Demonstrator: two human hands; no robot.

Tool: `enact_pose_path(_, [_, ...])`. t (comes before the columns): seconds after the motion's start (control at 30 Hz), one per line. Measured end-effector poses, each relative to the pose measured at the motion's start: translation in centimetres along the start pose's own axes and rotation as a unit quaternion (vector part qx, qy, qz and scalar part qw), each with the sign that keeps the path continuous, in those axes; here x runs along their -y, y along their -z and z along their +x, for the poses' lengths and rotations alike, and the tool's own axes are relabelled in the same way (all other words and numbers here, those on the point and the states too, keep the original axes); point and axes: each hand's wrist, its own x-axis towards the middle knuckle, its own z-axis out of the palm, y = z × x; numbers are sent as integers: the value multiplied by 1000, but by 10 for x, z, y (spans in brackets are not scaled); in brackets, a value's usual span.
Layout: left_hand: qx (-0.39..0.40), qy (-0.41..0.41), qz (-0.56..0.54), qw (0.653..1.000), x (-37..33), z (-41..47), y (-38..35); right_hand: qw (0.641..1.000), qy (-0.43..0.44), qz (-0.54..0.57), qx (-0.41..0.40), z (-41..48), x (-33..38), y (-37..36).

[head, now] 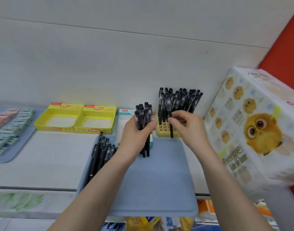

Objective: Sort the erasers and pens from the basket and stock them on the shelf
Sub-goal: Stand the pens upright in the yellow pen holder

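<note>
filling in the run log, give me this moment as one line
left hand: grips bundle of black pens | right hand: pinches single pen at yellow pen holder | blue tray: loose pens lying

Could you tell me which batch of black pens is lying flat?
The loose black pens on the blue tray's left edge; others stand in the yellow holder or are held.

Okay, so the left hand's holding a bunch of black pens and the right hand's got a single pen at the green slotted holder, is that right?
Not quite: the holder is yellow, not green. The head view shows the left hand gripping a bunch of black pens while the right hand pinches a single pen at the yellow slotted holder.
</note>
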Motion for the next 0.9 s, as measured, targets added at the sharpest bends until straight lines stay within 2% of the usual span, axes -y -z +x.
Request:
enact_pose_path(0.1, [-2, 8, -1, 1000, 1, 0, 1, 997, -2, -28, -72, 9, -6, 0])
enact_pose_path(0.2, [-17, 4, -5, 1000, 1, -2, 3, 995, -8, 5, -100, 16, -9, -8])
enact_pose_path(0.33, [-19, 0, -11, 1000, -2, -7, 5, 996, -5, 14, -85, 21, -14, -23])
enact_pose_path(0.5, [-11, 35, -58, 998, -8, -11, 7, 996, 7, -2, -91, 26, -16, -27])
enact_pose_path(0.6, [-10, 39, -44, 998, -7, -12, 7, 995, 15, -17, -95, 26, -17, -28])
enact_pose_path(0.8, [-23, 25, 11, 999, -3, -12, 4, 995, -2, -102, -12, 27, -22, -25])
enact_pose_path(0.9, [-27, 24, 17, 999, 0, -12, 1, 990, -1, -129, -55, 20, -8, -14])
